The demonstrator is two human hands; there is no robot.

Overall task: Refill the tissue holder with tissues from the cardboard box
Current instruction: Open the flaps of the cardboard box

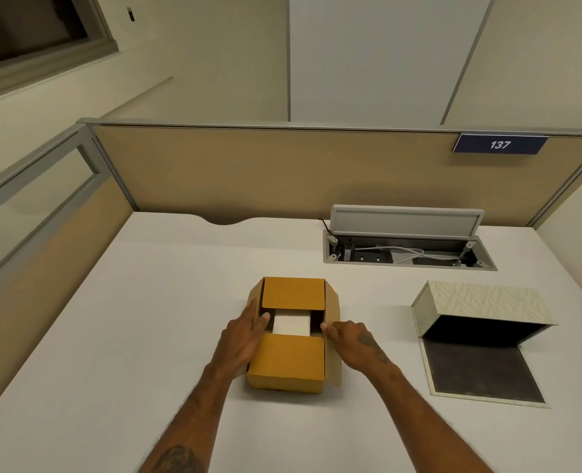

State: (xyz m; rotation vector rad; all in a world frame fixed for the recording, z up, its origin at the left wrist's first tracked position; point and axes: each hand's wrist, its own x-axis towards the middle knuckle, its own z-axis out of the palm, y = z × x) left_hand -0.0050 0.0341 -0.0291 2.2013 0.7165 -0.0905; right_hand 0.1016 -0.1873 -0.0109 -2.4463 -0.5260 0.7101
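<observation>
Step in hand, by my reading: opening the small brown cardboard box (pixel 293 332), sitting near the middle of the white tabletop (pixel 146 319)

- Left hand (pixel 245 339) is resting flat against the box's 9 o'clock side, thumb tip hooking over the rim; grip loose, closing on nothing
- Right hand (pixel 349 339) is touching the 3 o'clock side flap with its fingertips; fingers curled but pinching nothing that I can see
- Flaps at 12 and 6 o'clock are lying partly folded inward; between them a white block of tissues (pixel 291 324) is showing

Cream leaf-patterned tissue holder (pixel 484 308) is lying well apart at 3 o'clock of the box, lid swung open, dark interior apparently empty

Next move probably calls for spreading the flaps wide, then lifting the block out square so it is not snagging

Hard to make out:
- depth of the tissue stack, hidden under the flaps
- whether the tissues are wrapped
- the holder's inside back, lost in shadow
- the left fingers, hidden behind the box wall
</observation>
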